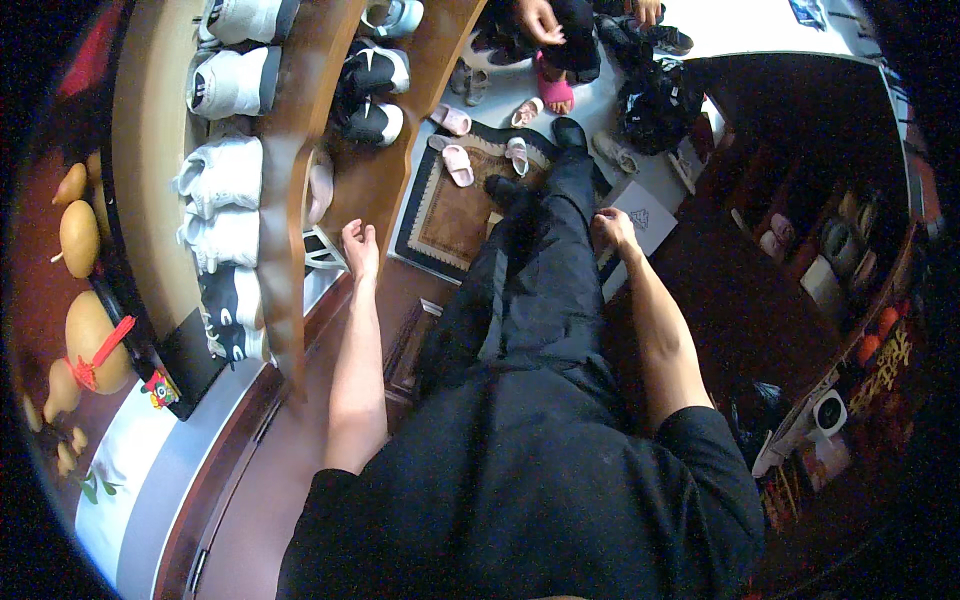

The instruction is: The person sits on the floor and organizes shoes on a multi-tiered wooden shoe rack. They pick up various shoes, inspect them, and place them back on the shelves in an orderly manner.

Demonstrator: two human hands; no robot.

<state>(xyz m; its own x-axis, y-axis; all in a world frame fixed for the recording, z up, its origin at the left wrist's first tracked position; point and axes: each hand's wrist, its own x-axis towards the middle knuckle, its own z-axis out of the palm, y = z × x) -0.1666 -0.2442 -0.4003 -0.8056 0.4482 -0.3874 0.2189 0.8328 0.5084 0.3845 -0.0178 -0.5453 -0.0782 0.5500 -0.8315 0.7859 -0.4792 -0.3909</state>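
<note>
Head view, looking down: your left hand (360, 243) hangs loosely curled and holds nothing, just beside the near corner of the wooden shoe shelf (290, 200), nearest a pale shoe (321, 185) on its edge. Your right hand (612, 228) pinches your black trousers (540, 280) at the knee. Keep that elbow clear of the dark cabinet (800, 260) on the right; open floor lies far, by the rug (450, 215).

white flat box (640, 222) on floor, by right hand (612, 228)

Your shelf (290, 180) carries white sneakers (222, 175); black ones (372, 95) sit just beside them, and pink slippers (457, 163) lie on the rug (450, 225) nearby.
</note>
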